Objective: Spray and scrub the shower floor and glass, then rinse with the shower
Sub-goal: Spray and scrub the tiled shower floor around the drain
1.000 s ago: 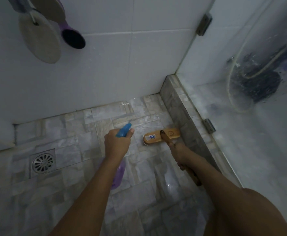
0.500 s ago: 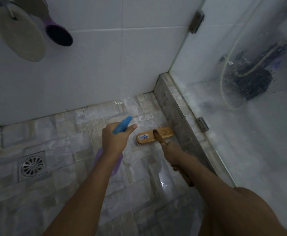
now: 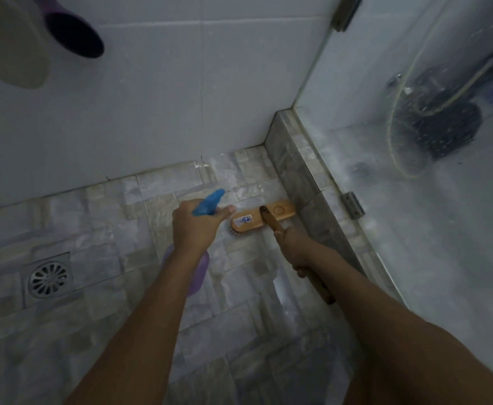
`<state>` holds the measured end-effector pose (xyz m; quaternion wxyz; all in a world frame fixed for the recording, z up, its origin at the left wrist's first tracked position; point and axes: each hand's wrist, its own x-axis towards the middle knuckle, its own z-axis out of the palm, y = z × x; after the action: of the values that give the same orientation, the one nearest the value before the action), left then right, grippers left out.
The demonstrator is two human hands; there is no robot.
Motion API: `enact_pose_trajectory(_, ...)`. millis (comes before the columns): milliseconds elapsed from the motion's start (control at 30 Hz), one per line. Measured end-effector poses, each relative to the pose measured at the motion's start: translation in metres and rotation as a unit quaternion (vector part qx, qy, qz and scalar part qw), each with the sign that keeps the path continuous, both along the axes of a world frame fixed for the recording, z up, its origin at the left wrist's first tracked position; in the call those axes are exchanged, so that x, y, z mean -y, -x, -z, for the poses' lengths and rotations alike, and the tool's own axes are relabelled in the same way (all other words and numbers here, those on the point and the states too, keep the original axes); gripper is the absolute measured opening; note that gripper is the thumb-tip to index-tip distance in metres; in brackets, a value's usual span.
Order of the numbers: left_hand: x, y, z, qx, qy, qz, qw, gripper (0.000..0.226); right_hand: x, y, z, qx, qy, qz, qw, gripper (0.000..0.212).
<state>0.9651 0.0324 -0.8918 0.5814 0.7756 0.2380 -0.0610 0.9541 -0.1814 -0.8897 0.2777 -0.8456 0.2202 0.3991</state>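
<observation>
Hardly anything has shifted in the last half second: both hands and the brush keep their places by the kerb, and only the view has tilted a little.

One wooden scrub brush (image 3: 264,219), with a flat oblong head, a small blue sticker and a long round handle, lies bristles-down on the grey-and-beige stone-tile shower floor (image 3: 93,217). Its far end touches the tiled kerb (image 3: 295,171). The right grip (image 3: 295,248), a bare hand, is wrapped tight around the handle just behind the head, and the handle's tail sticks out past the wrist.

Just beside the head, the left grip (image 3: 194,232) is clamped on one spray bottle with a blue plastic trigger top and a translucent purple body (image 3: 208,201). The nozzle is aimed at the floor ahead, and the forefinger lies along the trigger.

To the right, the misted, water-streaked shower glass (image 3: 458,258) stands on the kerb. Two metal hinges hold it, one low (image 3: 353,204) and one high (image 3: 344,13). A pale looped hose (image 3: 397,112) and a dark blurred shape show through it.

One square metal drain with a round slotted grate (image 3: 48,279) sits in the floor to the left. Glossy white wall tiles (image 3: 152,97) rise behind. At the upper left hang two items, a pale oval one (image 3: 8,48) and a purple, dark-ended one (image 3: 73,33).
</observation>
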Motion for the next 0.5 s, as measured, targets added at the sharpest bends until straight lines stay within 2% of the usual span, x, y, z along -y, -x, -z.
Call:
enact_pose_trajectory(67, 0.002, 0.001, 0.003, 0.001, 0.0, 0.012, 1.0, 0.041, -0.003, -0.007, 0.002, 0.005, -0.001, 0.002, 1.0, 0.046)
enact_pose_trajectory(200, 0.0, -0.002, 0.004, -0.03, -0.022, -0.046, 0.998, 0.044, -0.007, -0.024, 0.009, 0.028, 0.0, -0.004, 1.0, 0.045)
enact_pose_trajectory(367, -0.022, 0.003, 0.001, 0.007, -0.059, -0.05, 0.997, 0.044, -0.039, -0.077, 0.011, 0.082, -0.016, 0.034, 0.996, 0.027)
enact_pose_trajectory(467, -0.045, 0.002, -0.002, 0.007, -0.098, -0.057, 0.994, 0.045, -0.087, -0.1, 0.005, 0.128, -0.067, 0.056, 0.988, 0.04)
enact_pose_trajectory(500, -0.05, 0.0, -0.004, 0.012, -0.11, -0.059, 0.992, 0.046, -0.103, -0.108, 0.016, 0.14, -0.048, 0.045, 0.988, 0.04)
